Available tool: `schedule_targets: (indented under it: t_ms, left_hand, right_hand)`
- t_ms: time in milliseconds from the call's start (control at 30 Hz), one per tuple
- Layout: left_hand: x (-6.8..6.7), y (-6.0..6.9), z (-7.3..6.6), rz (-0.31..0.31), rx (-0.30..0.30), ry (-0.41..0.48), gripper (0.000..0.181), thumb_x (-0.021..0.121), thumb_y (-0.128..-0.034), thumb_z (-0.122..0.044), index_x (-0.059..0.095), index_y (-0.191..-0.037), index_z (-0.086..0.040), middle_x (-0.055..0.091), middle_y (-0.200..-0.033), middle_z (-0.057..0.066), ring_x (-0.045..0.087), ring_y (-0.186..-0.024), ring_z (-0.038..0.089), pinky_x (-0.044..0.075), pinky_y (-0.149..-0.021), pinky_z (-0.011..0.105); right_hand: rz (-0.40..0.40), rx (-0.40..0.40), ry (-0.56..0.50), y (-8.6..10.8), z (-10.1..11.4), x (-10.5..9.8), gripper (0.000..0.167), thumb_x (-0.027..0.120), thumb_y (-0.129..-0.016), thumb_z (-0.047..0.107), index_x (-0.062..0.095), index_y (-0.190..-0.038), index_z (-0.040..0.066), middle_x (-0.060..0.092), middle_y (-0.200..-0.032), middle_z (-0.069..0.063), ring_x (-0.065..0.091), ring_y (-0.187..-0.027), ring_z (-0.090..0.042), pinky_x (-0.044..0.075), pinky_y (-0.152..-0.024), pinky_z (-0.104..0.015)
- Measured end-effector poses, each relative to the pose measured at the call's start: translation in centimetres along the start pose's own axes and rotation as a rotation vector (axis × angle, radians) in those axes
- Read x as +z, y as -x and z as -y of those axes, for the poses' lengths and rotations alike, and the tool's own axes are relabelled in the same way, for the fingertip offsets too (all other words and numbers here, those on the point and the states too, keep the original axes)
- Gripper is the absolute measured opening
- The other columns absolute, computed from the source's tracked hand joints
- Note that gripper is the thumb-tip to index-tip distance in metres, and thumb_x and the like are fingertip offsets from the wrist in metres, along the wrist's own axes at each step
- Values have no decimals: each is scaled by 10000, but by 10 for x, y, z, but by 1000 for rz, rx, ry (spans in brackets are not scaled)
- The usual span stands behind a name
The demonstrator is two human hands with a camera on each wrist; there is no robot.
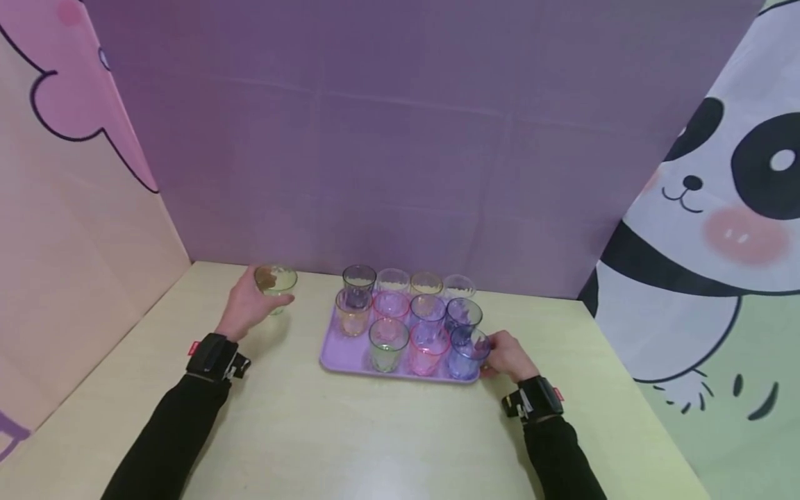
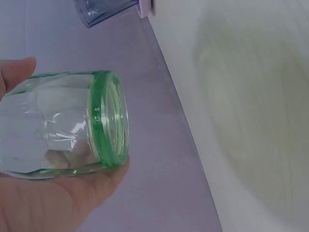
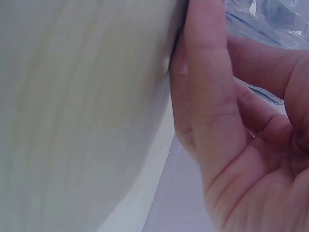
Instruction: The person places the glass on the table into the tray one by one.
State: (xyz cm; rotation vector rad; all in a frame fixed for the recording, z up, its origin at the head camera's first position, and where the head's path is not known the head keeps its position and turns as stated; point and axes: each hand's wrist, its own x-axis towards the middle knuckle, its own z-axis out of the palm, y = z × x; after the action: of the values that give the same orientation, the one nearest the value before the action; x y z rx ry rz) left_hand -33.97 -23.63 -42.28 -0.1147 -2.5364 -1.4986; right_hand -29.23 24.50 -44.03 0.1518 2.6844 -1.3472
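My left hand (image 1: 246,303) grips a clear glass with a green tint (image 1: 282,280) at the table's back left. In the left wrist view this glass (image 2: 63,123) has a thick green base facing the table and held off it, with thumb and fingers on opposite sides. A purple tray (image 1: 350,360) carries several tinted glasses in rows. My right hand (image 1: 509,355) holds the tray's right edge, beside a blue glass (image 1: 467,354) at the front right corner. In the right wrist view, the fingers (image 3: 210,87) lie low along the edge; their tips are hidden.
A pale wooden table (image 1: 350,437) lies under everything. Behind it rises a purple backdrop (image 1: 400,139). A pink-figured panel (image 1: 75,222) stands on the left and a panda-print panel (image 1: 706,326) on the right. A green-tinted glass (image 1: 387,345) stands at the tray's front left.
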Motion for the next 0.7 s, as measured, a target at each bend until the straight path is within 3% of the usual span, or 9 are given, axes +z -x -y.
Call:
schedule_targets:
  t_ms: [233,467,700]
  left_hand:
    - [11,5,-11,54,32,8,890,762,-677,-440,323,-1348,-54,496,-1251,165,468,-1138,332,410,-900,480]
    - [27,12,-24,74,147,-81,820,800,-631,-414,424,-1258,-43,518,-1178,158,539,-1041,313,459,-830,443]
    - [33,20,-32,167,154,-143,850,788,-605,-495,449,-1262,-75,566,-1112,105,538,-1007,265,467,-822,423]
  right_hand:
    - [8,2,-25,0,1,-1,187,553,-746,-146,607,-924,-125,626,-821,-191,639,-604,-255,548,-557,-362]
    - [8,3,-12,2,2,-1,213,538,-732,-158,609,-930,-125,628,-831,-207,639,-609,-256,548,-558,-361]
    - [14,2,-14,4,3,0,258,529,-700,-178,607,-942,-133,629,-848,-211,635,-625,-253,549,-564,-356]
